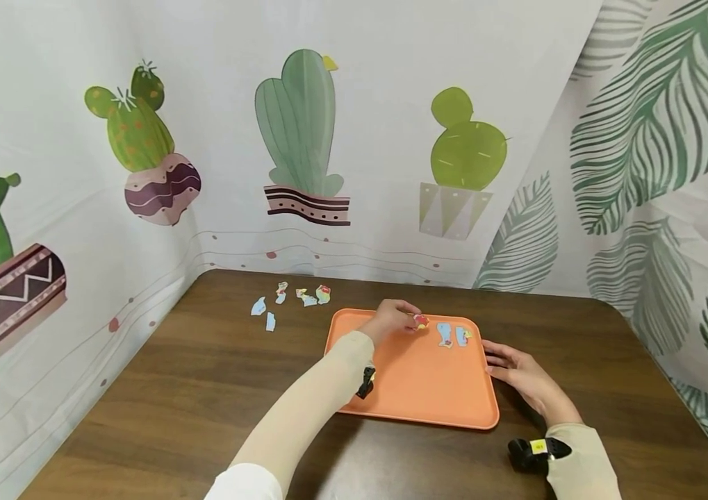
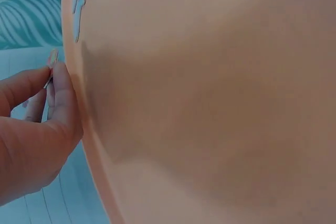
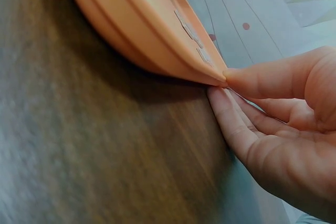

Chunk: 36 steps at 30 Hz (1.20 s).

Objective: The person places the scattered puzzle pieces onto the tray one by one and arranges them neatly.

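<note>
Pinching a red-and-yellow pc [image 1: 421,321] b/w thumb & fingertips, the L hand [image 1: 391,318] reaches in from the side, up by the tray's far rim. Held by its edge, prob. b/c it's thin & a fingertip grip leaves most of the print uncovered. Can't tell if it's touching the tray [image 1: 422,389] or just above it.

R hand [image 1: 519,375] is at the tray's R side: fingers spread, tips against the rim, prob. to keep the tray from sliding while the other hand works. Can't tell if any tip is tucked under the rim.

Two blue pcs [image 1: 454,335] lie flat on the tray, side by side w/ a gap, near the far R corner, just R of the held one. Spaced like that, they look set in a row, likely so each can be seen whole.

More pcs [image 1: 281,292] lie scattered on the table [image 1: 216,368], off the tray's far L corner; prob. kept apart from the tray ones, within L-hand reach. Some sit too close together to count for sure.
</note>
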Each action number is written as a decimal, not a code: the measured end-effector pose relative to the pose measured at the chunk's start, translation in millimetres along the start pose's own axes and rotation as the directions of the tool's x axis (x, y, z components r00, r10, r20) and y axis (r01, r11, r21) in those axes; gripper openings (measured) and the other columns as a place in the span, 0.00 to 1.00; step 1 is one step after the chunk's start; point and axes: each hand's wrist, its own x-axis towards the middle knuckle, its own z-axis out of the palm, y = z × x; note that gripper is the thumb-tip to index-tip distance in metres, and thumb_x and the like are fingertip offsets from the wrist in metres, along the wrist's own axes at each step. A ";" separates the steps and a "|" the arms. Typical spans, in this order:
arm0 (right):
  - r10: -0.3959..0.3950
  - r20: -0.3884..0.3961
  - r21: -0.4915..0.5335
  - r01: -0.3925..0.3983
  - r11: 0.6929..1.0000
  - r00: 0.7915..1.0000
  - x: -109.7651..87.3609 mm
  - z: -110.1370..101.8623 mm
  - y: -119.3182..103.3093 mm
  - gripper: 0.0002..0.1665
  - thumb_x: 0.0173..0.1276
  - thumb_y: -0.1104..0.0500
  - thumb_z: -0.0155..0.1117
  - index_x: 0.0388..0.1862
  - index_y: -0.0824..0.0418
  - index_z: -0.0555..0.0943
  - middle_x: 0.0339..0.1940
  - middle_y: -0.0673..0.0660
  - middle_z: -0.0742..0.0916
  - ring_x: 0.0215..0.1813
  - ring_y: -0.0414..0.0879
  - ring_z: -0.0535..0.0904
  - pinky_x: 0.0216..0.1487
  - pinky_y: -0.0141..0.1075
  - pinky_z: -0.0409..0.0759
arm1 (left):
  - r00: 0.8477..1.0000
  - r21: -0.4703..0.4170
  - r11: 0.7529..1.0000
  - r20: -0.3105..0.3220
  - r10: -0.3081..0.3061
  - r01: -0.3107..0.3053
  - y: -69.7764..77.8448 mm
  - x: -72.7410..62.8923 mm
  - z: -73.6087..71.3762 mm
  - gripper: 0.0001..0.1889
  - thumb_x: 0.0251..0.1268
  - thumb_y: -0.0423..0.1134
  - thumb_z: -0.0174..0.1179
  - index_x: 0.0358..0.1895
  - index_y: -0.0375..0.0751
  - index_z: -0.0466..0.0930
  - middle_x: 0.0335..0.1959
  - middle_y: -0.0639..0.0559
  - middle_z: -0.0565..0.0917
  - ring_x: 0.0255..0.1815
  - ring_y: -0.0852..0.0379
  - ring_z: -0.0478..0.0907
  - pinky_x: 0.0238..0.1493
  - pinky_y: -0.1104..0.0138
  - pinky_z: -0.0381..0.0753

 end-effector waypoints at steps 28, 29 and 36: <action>-0.010 -0.003 0.003 0.010 1.000 1.000 2.0 1.4 1.6 0.38 0.69 0.66 0.58 0.74 0.72 0.55 0.68 0.74 0.67 0.68 0.66 0.64 0.56 0.32 0.78 | 0.998 0.169 0.986 -0.053 0.020 -0.011 -1.4 -7.1 23.2 0.05 0.57 0.22 0.63 0.37 0.25 0.84 0.37 0.41 0.86 0.35 0.48 0.85 0.37 0.63 0.87; -0.008 -0.005 0.005 0.008 1.000 1.000 1.9 1.3 2.0 0.38 0.69 0.66 0.59 0.74 0.72 0.56 0.68 0.74 0.67 0.68 0.65 0.64 0.56 0.32 0.78 | 0.998 0.181 0.983 -0.058 0.022 -0.011 -1.4 -7.6 23.8 0.05 0.57 0.22 0.64 0.37 0.25 0.84 0.36 0.42 0.86 0.34 0.48 0.85 0.37 0.63 0.87; -0.024 0.002 0.020 0.024 1.000 1.000 1.2 -0.4 1.3 0.38 0.70 0.66 0.58 0.74 0.73 0.55 0.67 0.76 0.67 0.66 0.64 0.67 0.54 0.31 0.78 | 0.998 0.240 0.971 -0.062 0.011 0.005 -3.0 0.1 24.7 0.02 0.56 0.23 0.66 0.32 0.29 0.86 0.33 0.45 0.85 0.30 0.51 0.85 0.33 0.65 0.86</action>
